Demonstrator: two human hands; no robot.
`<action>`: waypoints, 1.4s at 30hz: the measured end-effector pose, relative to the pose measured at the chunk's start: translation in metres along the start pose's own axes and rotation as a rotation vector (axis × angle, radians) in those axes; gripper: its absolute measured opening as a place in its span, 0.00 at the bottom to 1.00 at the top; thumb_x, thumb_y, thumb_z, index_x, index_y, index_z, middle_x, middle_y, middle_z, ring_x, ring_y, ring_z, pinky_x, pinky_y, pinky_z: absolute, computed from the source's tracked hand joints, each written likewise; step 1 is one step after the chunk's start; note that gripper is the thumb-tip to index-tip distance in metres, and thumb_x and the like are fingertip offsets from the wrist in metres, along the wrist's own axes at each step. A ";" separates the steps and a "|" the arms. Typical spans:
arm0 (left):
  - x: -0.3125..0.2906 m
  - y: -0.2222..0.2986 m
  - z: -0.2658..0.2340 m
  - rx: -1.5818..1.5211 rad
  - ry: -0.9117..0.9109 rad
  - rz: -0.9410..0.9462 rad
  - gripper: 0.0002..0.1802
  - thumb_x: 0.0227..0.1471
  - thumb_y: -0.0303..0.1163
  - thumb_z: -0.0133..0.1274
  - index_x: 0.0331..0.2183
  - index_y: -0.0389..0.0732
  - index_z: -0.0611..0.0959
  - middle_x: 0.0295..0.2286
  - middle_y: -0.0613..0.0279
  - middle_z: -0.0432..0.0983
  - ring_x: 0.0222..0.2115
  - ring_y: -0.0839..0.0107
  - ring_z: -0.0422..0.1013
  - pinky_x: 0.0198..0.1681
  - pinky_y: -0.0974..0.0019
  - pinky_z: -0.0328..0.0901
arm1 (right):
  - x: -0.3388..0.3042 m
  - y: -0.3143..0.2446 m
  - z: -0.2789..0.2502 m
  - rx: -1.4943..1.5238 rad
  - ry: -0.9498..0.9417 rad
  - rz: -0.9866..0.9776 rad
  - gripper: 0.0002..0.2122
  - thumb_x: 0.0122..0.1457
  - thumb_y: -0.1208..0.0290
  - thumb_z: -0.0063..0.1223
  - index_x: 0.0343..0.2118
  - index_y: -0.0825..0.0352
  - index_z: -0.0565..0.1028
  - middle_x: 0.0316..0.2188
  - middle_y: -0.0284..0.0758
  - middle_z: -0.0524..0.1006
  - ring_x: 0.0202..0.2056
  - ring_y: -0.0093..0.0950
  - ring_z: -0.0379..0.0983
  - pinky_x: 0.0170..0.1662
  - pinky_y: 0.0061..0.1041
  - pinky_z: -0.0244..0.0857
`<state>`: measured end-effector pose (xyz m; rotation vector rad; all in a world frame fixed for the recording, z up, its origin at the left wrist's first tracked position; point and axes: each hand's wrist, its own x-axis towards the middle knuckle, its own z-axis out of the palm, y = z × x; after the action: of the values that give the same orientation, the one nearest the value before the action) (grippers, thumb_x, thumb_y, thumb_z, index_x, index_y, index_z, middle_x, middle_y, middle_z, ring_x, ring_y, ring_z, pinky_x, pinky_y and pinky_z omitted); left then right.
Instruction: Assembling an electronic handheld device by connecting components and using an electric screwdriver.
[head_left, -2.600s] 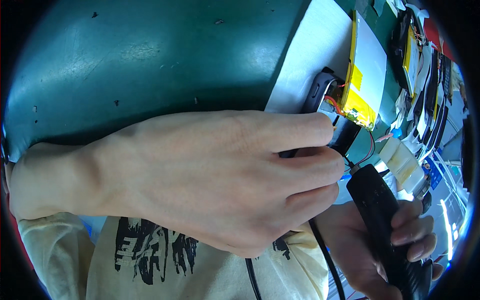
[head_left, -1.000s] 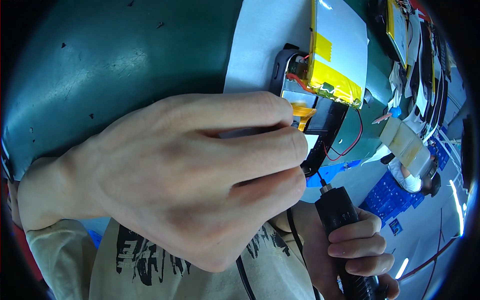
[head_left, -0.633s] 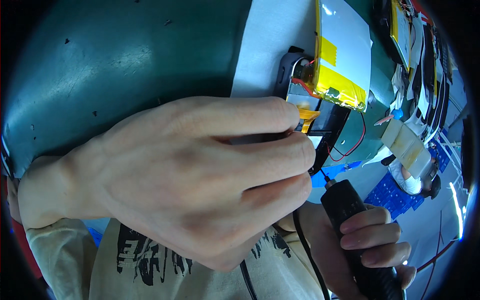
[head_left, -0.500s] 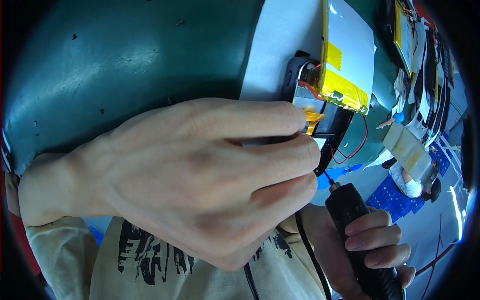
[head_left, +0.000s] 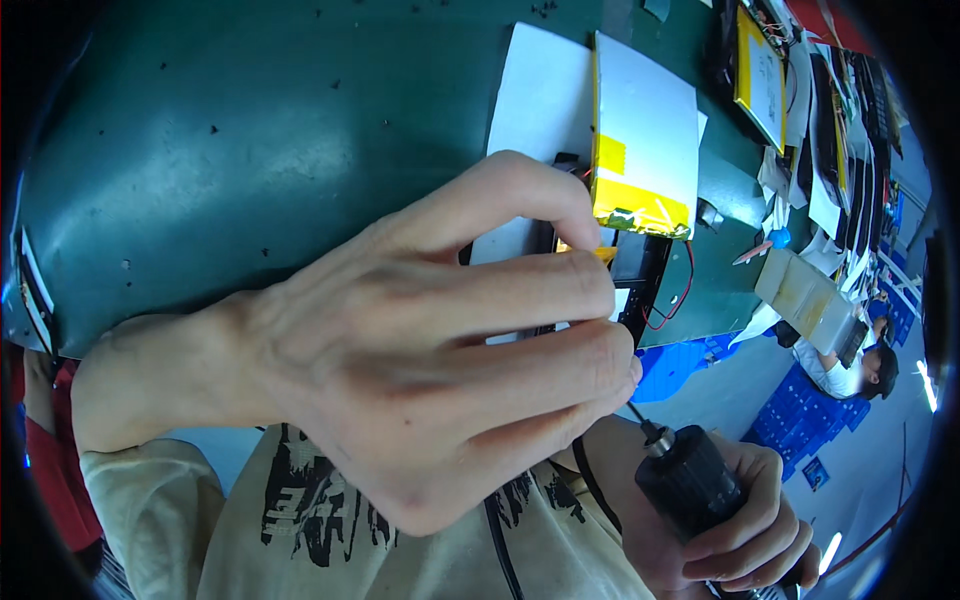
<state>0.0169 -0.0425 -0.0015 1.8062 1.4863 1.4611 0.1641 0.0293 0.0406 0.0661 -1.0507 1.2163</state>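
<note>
My left hand (head_left: 450, 330) spreads over the near side of a black-framed electronic device (head_left: 652, 290), fingers bent down onto it. The index finger arches apart from the others; the fingertips and thumb are mostly hidden. A flat silver battery pack (head_left: 645, 120) with yellow tape stands tilted at the device's far side, and a thin red wire (head_left: 690, 280) loops beside it. In my right hand (head_left: 750, 530), at the lower right, is a black electric screwdriver (head_left: 690, 480). Its thin bit points up and left toward the left hand; where the tip ends is hidden.
A white sheet (head_left: 540, 90) lies under the device on the green table (head_left: 250, 130), with dark specks scattered about. Papers and battery packs (head_left: 762, 75) crowd the right side, near a pale plastic box (head_left: 810, 295). Beyond, a person (head_left: 840, 370) sits near blue crates (head_left: 795, 415).
The screwdriver has moved down, farther from the device. My left index finger has lifted and bent away from the other fingers. The view has shifted, showing more of the table.
</note>
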 end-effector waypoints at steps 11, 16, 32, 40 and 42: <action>0.020 -0.046 -0.079 0.438 -0.139 0.234 0.14 0.35 0.27 0.67 0.29 0.34 0.84 0.28 0.56 0.76 0.29 0.59 0.73 0.32 0.59 0.68 | -0.004 -0.024 -0.020 -0.265 0.005 -0.023 0.30 0.66 0.41 0.43 0.60 0.63 0.67 0.27 0.29 0.63 0.17 0.22 0.59 0.19 0.22 0.57; 0.022 -0.052 -0.100 0.656 -0.252 0.049 0.15 0.36 0.28 0.70 0.30 0.36 0.84 0.30 0.61 0.73 0.33 0.62 0.72 0.38 0.62 0.66 | -0.011 -0.036 -0.027 -0.454 -0.057 0.093 0.32 0.67 0.40 0.41 0.64 0.61 0.62 0.28 0.33 0.66 0.17 0.26 0.62 0.17 0.25 0.60; 0.005 -0.021 -0.039 0.253 -0.294 0.123 0.27 0.24 0.38 0.69 0.34 0.39 0.88 0.27 0.64 0.74 0.26 0.66 0.70 0.35 0.54 0.64 | -0.028 -0.022 -0.022 -0.260 -0.127 -0.030 0.31 0.67 0.44 0.45 0.66 0.58 0.60 0.28 0.30 0.67 0.15 0.22 0.63 0.16 0.21 0.67; -0.011 -0.018 0.008 0.308 -0.223 0.196 0.18 0.31 0.29 0.66 0.31 0.35 0.88 0.22 0.68 0.69 0.24 0.69 0.66 0.34 0.57 0.63 | -0.037 -0.020 -0.020 -0.302 -0.180 -0.021 0.29 0.66 0.52 0.52 0.65 0.59 0.61 0.25 0.29 0.66 0.14 0.21 0.65 0.15 0.19 0.71; -0.016 -0.020 0.016 0.302 -0.141 0.220 0.18 0.31 0.31 0.66 0.30 0.33 0.87 0.20 0.67 0.69 0.21 0.69 0.66 0.33 0.58 0.62 | -0.040 -0.018 -0.019 -0.281 -0.168 -0.006 0.29 0.66 0.53 0.53 0.65 0.59 0.61 0.24 0.29 0.66 0.14 0.21 0.65 0.15 0.20 0.72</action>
<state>0.0230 -0.0440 -0.0314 2.2648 1.5422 1.2213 0.1915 0.0035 0.0111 -0.0476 -1.3592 1.0606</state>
